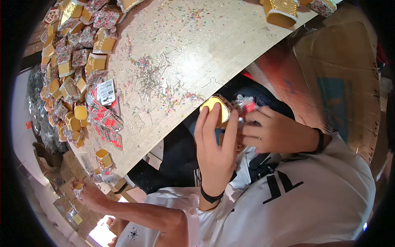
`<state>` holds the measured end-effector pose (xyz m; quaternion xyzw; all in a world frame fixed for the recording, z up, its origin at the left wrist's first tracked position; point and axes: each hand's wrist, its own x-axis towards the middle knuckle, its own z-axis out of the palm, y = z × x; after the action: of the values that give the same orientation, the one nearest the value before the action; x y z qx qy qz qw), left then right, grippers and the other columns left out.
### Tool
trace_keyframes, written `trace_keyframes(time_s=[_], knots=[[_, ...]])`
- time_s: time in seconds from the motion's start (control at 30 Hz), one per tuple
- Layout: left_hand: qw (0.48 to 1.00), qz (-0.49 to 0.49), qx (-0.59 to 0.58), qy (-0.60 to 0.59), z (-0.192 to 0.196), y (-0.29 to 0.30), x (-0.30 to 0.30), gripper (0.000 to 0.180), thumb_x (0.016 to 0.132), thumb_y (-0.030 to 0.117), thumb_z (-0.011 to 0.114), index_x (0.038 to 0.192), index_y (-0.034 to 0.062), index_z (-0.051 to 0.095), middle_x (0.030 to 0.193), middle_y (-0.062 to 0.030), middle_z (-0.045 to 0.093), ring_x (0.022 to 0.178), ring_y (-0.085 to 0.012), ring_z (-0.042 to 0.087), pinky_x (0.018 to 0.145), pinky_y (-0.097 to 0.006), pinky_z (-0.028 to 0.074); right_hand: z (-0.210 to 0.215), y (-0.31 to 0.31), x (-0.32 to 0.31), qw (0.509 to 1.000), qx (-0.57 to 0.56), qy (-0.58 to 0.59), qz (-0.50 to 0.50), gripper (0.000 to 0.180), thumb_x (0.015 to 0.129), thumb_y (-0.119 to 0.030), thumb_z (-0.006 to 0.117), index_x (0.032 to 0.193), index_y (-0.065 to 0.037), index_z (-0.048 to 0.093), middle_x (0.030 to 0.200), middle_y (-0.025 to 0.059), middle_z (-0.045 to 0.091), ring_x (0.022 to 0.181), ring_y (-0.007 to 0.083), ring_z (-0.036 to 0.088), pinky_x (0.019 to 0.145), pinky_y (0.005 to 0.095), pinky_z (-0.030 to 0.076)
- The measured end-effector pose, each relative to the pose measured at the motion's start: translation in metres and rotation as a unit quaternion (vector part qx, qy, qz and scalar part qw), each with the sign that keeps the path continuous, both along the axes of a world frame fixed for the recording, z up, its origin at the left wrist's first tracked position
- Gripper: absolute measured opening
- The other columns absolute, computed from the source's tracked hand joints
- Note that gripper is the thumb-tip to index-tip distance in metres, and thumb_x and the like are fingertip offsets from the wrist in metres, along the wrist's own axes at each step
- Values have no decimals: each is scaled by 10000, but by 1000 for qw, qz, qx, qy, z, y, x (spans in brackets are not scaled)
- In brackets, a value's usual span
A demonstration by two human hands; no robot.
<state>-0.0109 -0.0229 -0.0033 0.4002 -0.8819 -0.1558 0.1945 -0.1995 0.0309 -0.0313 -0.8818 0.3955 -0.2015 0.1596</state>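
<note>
while your left hand [214, 154] grips the yellow cup [215, 108] off the bench's near edge, your right hand [275, 132] pinches its clear wrapper [243, 103]; finished cups [76, 61] crowd the left edge, so this one remains unfinished.

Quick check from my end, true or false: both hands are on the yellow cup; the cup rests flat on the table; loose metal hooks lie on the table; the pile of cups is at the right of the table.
1. Both the left hand and right hand are on the yellow cup. True.
2. The cup rests flat on the table. False: it is held past the table's edge.
3. Loose metal hooks lie on the table. True.
4. The pile of cups is at the right. False: it lies along the left.
</note>
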Motion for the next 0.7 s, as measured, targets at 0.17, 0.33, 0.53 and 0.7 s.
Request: trace_keyframes(time_s=[0.17, 0.33, 0.53, 0.7], knots=[[998, -24, 47, -24, -1, 2, 13, 315, 747, 4, 638, 1061, 33, 647, 1201, -143, 589, 1122, -354, 566, 896, -416, 496, -6, 0, -6, 994, 67, -84, 25, 158, 768, -173, 603, 915, -126, 632, 962, 32, 567, 1008, 230, 538, 837, 384, 442], [936, -147, 305, 94, 15, 12, 34, 479, 786, 123, 718, 1212, 15, 527, 1168, -173, 591, 1066, -373, 571, 873, -417, 489, 1, 6, -1, 979, 55, -169, 94, 163, 772, -170, 607, 932, -144, 598, 979, 20, 550, 1018, 239, 549, 861, 390, 433], [875, -50, 481, -36, 2, 30, 43, 439, 886, 112, 643, 1265, 1, 450, 1060, -194, 607, 867, -342, 636, 761, -384, 507, -2, -6, -13, 966, 153, -202, 52, 375, 695, -161, 752, 1045, -120, 625, 1092, 34, 558, 1077, 262, 516, 917, 366, 430], [872, -115, 466, 94, -13, 21, 55, 230, 921, 42, 558, 1137, -29, 525, 1073, -192, 598, 949, -311, 624, 818, -361, 487, -18, -11, -29, 981, 161, -70, -85, 527, 655, -75, 778, 1161, -105, 635, 1137, 36, 567, 1097, 269, 496, 968, 370, 423]])
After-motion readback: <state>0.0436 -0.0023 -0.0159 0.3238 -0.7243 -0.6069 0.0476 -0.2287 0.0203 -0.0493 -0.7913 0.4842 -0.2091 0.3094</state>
